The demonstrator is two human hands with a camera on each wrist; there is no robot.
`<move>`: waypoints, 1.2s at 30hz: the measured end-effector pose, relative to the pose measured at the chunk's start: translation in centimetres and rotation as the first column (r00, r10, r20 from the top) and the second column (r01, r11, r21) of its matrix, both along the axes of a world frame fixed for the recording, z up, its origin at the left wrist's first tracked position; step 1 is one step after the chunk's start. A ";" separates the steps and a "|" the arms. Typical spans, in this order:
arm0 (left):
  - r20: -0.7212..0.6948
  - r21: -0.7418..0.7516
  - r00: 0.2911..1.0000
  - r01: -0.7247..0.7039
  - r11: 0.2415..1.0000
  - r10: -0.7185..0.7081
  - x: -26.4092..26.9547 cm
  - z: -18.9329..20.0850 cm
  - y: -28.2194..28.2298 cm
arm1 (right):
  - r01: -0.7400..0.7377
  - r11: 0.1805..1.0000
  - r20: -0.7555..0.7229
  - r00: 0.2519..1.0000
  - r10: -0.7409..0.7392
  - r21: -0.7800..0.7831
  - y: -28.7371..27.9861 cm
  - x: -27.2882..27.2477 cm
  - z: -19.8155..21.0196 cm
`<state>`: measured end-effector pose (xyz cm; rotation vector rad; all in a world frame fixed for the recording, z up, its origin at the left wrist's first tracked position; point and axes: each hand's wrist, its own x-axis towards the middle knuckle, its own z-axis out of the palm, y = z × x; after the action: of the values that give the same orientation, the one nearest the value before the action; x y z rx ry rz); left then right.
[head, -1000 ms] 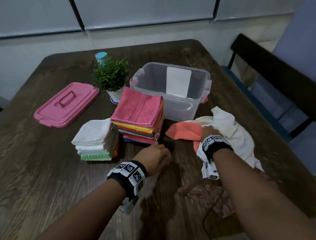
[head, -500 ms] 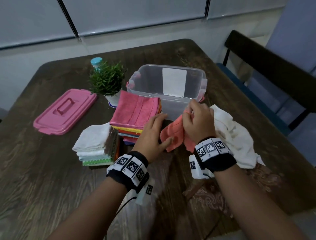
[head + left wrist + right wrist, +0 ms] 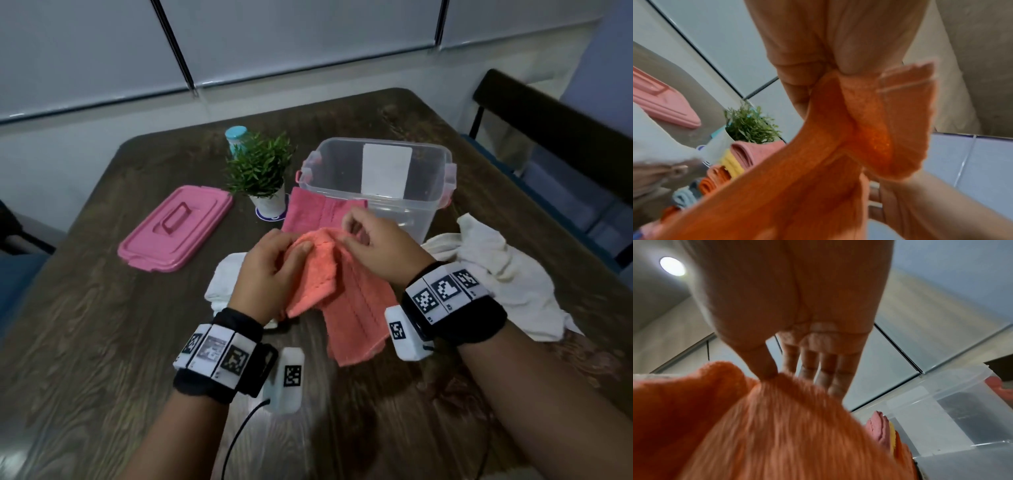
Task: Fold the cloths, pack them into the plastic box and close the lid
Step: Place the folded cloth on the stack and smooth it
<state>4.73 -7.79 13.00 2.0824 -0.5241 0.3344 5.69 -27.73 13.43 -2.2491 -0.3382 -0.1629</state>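
Note:
An orange cloth (image 3: pixel 356 301) hangs in the air above the table's middle, held at its top edge by both hands. My left hand (image 3: pixel 274 270) pinches its left corner (image 3: pixel 840 76). My right hand (image 3: pixel 373 243) pinches the top edge (image 3: pixel 772 374) between thumb and forefinger, the other fingers straight. Behind the cloth stands a stack of folded coloured cloths (image 3: pixel 315 214) with a pink one on top. A clear plastic box (image 3: pixel 383 178) stands empty and open beyond it. The pink lid (image 3: pixel 178 228) lies flat at the left. A folded white stack (image 3: pixel 226 281) is partly hidden by my left hand.
A crumpled white cloth (image 3: pixel 507 281) lies at the right. A small potted plant (image 3: pixel 263 171) and a bottle with a teal cap (image 3: pixel 236 135) stand between lid and box. A dark chair (image 3: pixel 561 133) stands past the table's right edge. A patterned cloth (image 3: pixel 582 363) lies near my right forearm.
Both hands have lifted the orange cloth off the table, toward me and up, and it now hangs opened out between them. One second ago only the right hand touched it.

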 end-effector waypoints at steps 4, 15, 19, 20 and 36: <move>-0.139 -0.058 0.990 -0.012 0.998 0.003 -0.8 0.1 2.8 | -0.072 0.994 -0.169 0.984 0.057 -0.082 1.7 -1.2 -1.1; -0.255 -0.186 0.967 -0.067 0.980 0.018 -1.6 1.5 2.5 | -0.308 0.935 -0.173 0.925 0.337 0.175 6.9 -4.5 1.2; -0.345 -0.216 0.937 -0.028 0.976 -0.050 -2.0 2.6 3.4 | -0.231 0.972 0.045 0.972 0.229 0.047 6.8 -4.3 1.9; -0.345 -0.175 0.938 -0.028 0.984 -0.034 -2.1 2.8 3.7 | -0.211 0.976 0.074 0.976 0.207 0.058 6.7 -4.2 2.2; -0.275 -0.010 0.959 0.073 0.997 -0.073 -2.2 5.1 4.7 | -0.256 0.965 -0.105 0.963 0.249 -0.058 7.3 -5.1 5.2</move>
<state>2.51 -3.07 18.06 2.0608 -0.4310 -0.0009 0.55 -20.40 18.66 -2.2507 -0.5826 0.0936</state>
